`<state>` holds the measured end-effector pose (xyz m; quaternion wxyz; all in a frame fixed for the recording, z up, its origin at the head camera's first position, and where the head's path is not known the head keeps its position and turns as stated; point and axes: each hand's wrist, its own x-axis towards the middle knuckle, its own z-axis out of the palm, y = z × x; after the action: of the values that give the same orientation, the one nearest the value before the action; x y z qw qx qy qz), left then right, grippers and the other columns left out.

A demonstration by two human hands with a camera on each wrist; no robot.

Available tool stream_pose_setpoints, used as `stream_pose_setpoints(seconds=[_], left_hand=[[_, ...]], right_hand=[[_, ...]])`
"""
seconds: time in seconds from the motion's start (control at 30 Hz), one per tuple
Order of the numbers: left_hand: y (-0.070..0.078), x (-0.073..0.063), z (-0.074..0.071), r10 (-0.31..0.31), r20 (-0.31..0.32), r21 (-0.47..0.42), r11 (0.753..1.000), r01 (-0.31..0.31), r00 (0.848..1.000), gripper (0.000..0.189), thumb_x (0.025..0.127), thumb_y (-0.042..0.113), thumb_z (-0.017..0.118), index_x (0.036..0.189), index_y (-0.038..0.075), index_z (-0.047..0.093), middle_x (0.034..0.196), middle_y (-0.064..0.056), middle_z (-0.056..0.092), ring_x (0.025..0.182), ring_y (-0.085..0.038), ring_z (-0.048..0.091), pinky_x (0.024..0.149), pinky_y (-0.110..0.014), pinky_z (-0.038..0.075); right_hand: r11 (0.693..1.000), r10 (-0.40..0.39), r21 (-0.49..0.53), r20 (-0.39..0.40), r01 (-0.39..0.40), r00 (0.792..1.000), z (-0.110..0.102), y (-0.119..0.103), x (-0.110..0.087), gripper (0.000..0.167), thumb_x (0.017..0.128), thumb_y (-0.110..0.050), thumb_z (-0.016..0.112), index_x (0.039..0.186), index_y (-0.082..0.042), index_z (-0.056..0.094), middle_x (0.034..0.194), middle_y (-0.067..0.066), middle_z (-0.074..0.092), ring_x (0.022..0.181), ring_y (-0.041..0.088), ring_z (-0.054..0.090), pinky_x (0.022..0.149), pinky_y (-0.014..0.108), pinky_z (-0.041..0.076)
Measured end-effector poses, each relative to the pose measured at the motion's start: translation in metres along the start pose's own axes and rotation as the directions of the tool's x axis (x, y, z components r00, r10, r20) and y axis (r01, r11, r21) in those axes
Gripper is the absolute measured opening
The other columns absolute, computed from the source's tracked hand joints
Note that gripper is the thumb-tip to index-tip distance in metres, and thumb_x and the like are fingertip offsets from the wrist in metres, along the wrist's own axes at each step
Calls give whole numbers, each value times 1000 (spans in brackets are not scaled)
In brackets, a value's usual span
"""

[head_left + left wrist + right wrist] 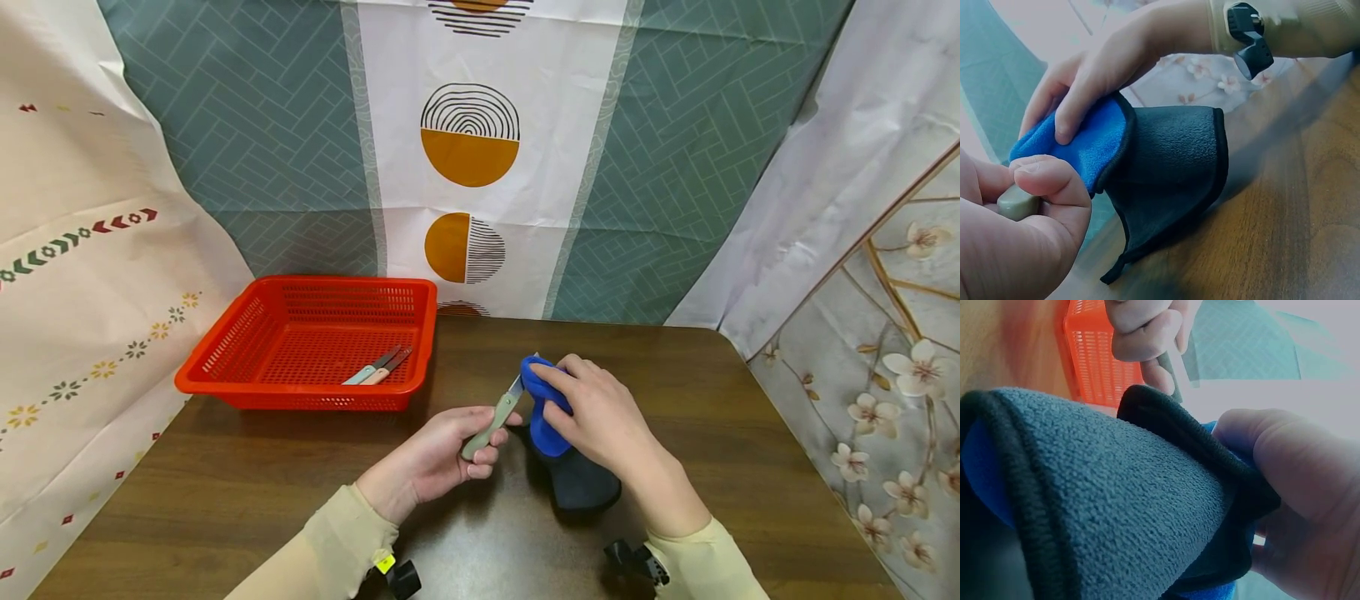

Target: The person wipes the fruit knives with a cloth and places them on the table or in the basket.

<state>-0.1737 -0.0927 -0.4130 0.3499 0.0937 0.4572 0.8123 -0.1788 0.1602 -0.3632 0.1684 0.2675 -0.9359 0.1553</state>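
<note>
My left hand (431, 458) grips the pale green handle of a small knife (487, 429), its blade slanting up to the right. The handle's rounded end (1017, 203) shows between thumb and fingers in the left wrist view. A cleaning cloth (551, 433), blue on one face and dark grey on the other with black edging, is pinched in my right hand (600, 408). Its blue fold covers part of the blade, and the tip shows just beyond. The cloth's dark end (1172, 162) hangs down close over the table.
A red plastic basket (300, 389) stands at the back left. Inside lie two knives, one with a light blue handle (360, 375) and one with a peach handle (375, 377). Patterned curtains (300, 125) border the brown wooden table (300, 492) at the back and sides.
</note>
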Motion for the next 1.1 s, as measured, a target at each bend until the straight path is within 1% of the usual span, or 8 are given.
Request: stream_pose_setpoints(seconds=[0.13,0.23,0.5,0.6,0.7,0.83,0.97,1.1], left_hand=[[-2,0,-1,3,6,15,1000,-3,1000,38,121,21,37,140,-5,56,93,-2,54,65,-10,42,58,-22,36],[-2,0,0,-3,9,22,1000,3,1000,37,121,21,37,140,-5,56,93,-2,53,65,-10,42,58,-22,36],[-1,-2,1,-17,3,34,999,17,1000,38,121,21,39,142,-5,56,93,-2,52,65,-10,43,58,-22,36],[-1,-1,0,-8,-5,41,999,9,1000,38,121,21,40,142,-5,57,93,-2,53,65,-10,43,59,-22,37],[0,-1,0,5,-23,45,999,-4,1000,38,120,21,41,143,-5,57,93,-2,53,65,-10,44,59,-22,37],[2,-2,-1,16,-41,42,999,-14,999,39,120,20,41,145,-7,55,93,-2,54,65,-10,44,59,-22,37],[3,-2,-1,19,-37,38,999,-17,999,41,120,20,40,146,-9,53,94,-2,54,66,-10,44,59,-22,37],[4,-3,-1,16,-33,31,999,-15,999,37,121,20,40,142,-6,55,94,-3,55,66,-10,45,59,-22,38]], right_hand=[[1000,15,-4,-12,-15,1000,-1,4,0,50,98,-16,78,147,-15,72,115,7,68,99,26,65,82,48,58],[999,32,-5,-22,-33,999,-3,6,0,49,97,-15,78,146,-14,72,113,7,68,97,26,64,81,48,58],[991,130,-27,-44,-131,991,-9,14,-3,50,97,-16,73,148,-12,71,113,8,69,99,28,64,79,49,58],[989,144,-25,-53,-146,988,-12,13,-4,51,98,-16,72,149,-12,70,114,8,69,98,28,64,77,49,58],[993,120,-15,-50,-121,992,-14,10,-4,51,98,-16,73,148,-12,71,114,7,69,99,27,64,78,48,58],[999,50,13,-21,-50,999,-14,4,-4,51,98,-15,78,148,-14,71,116,7,69,101,27,65,81,48,58],[999,-20,41,14,19,1000,-12,-2,-4,51,98,-15,78,149,-17,71,119,6,68,104,26,66,84,48,58],[995,-82,63,30,80,996,-11,-7,-4,52,98,-14,79,149,-19,71,118,4,67,103,25,65,84,46,57]])
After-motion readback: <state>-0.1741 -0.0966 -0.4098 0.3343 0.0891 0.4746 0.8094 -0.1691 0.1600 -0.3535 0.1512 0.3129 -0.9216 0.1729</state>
